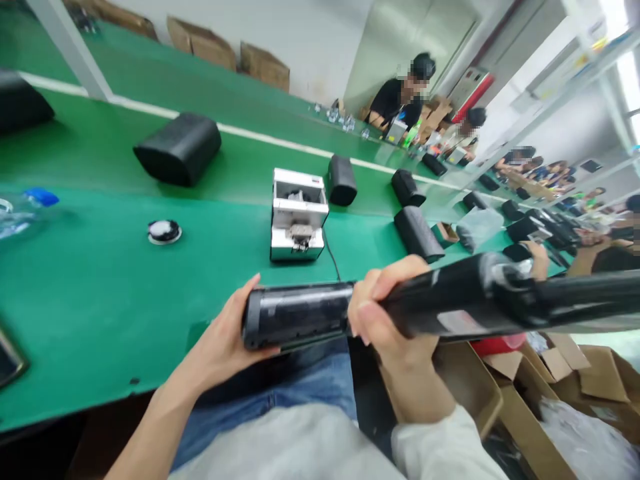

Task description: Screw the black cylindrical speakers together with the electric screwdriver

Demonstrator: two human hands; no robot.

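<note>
In the head view, a long black casing [300,310] lies level across the centre of the frame, above the person's lap and along the near edge of the green desk [225,260]. The left hand [225,340] is curled round its left end, thumb on top and fingers beneath; the right hand [395,333] is wrapped firmly round the black assembly, right of centre. Beyond that grip a thicker black body [445,293] runs on into a dark tube [590,297] that leaves the frame at the right edge. Whether casing and body are one piece cannot be told, since the right hand covers the place between them.

That overhang looks the main risk: with the tube reaching so far past the right hand, its weight could tip the right end down towards the cardboard boxes [500,400] at lower right if the grip loosened. A swing of the tube might also knock a co-worker's hand [537,260] at the right. Lifting the left end carelessly could bump the white device [299,230] at upper centre, or snag the thin cable [331,257] beside it. The smooth, shiny surface could slip from the left hand's light-looking hold.
</note>
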